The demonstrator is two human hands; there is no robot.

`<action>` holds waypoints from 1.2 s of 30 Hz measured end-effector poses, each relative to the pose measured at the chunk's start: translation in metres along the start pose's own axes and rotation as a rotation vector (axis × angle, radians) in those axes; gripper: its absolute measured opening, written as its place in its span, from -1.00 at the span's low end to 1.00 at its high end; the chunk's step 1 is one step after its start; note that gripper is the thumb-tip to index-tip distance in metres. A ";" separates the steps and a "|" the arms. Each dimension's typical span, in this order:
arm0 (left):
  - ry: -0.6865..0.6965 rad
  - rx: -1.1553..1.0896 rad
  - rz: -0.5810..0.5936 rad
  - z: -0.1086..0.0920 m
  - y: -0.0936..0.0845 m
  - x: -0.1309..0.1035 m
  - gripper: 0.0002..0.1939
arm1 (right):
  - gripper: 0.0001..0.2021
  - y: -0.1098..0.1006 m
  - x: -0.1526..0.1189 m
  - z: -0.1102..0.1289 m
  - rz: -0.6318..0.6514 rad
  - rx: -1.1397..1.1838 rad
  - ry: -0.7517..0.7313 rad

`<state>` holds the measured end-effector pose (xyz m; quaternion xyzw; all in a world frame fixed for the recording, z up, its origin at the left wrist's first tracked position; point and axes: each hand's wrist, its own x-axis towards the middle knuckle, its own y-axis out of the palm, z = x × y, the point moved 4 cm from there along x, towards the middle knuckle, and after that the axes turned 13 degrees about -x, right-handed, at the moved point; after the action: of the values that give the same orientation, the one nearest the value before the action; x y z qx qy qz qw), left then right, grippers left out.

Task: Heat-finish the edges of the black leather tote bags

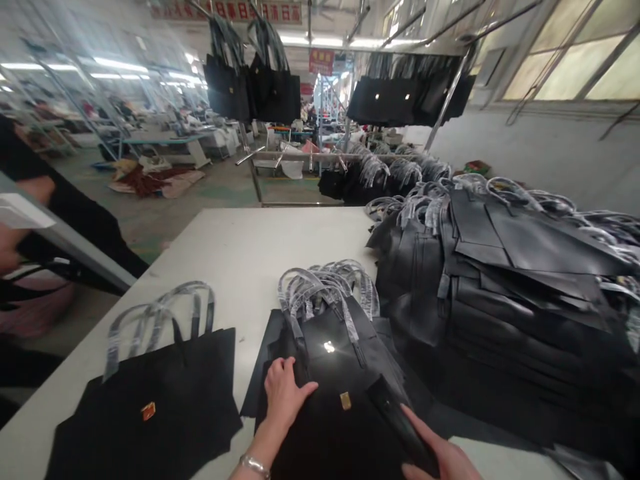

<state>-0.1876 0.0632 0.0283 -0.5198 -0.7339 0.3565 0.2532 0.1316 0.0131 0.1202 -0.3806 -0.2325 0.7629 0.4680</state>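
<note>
A black tote bag with a gold-coloured plate on its front lies on top of a stack in front of me, its handles wrapped in clear film. My left hand, a bracelet at its wrist, grips the bag's left side, thumb stretched across the front and fingers curled at the edge. On the right side, my right hand is closed around a long black leather flap, which tilts up over the bag; part of that hand is cut off by the lower frame edge. Another black tote bag lies to the left.
A high heap of black bag pieces fills the right of the white table. Finished-looking bags hang from a metal rack behind. At far left, a person's arm shows beside a slanting metal bar.
</note>
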 end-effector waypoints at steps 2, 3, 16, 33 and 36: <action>-0.032 -0.166 0.127 0.009 -0.002 0.009 -0.54 | -0.25 0.010 0.014 0.024 0.082 -0.032 -0.003; -0.032 -0.277 0.188 0.011 -0.002 0.012 -0.60 | -0.23 0.015 0.020 0.034 0.110 -0.037 -0.011; 0.013 -0.993 0.644 0.019 -0.003 0.012 -0.63 | -0.26 0.055 0.062 0.115 0.242 -0.014 -0.145; -0.148 -1.292 0.763 0.017 0.000 0.013 -0.65 | -0.30 0.049 0.077 0.106 0.072 -0.068 -0.059; -0.160 -1.277 0.746 0.017 -0.001 0.014 -0.76 | -0.27 0.051 0.066 0.110 0.211 -0.075 -0.123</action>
<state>-0.2051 0.0716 0.0188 -0.7529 -0.5892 -0.0402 -0.2904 -0.0017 0.0485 0.1261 -0.3726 -0.2477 0.8206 0.3556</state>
